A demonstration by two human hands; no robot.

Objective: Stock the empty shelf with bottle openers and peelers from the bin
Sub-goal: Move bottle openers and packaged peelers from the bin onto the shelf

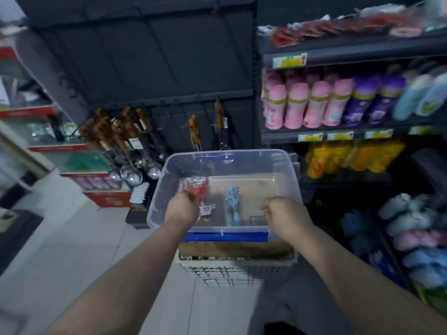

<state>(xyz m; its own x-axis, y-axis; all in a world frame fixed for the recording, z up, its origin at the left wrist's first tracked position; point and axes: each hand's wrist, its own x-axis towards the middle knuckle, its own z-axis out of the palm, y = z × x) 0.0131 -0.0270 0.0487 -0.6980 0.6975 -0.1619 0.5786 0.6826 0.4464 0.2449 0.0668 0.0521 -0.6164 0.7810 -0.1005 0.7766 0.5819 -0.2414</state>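
Clear plastic bin (242, 153) steadied by my right hand (283, 211), fingers curled over its rim; left hand (181, 210) clamps a red packet (200, 188): picking step. Next, I'd lift it clear.

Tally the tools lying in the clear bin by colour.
In the clear bin:
Red tool: 1
Blue tool: 1
Total: 2
Dark square by the right hand: unclear, not counted.
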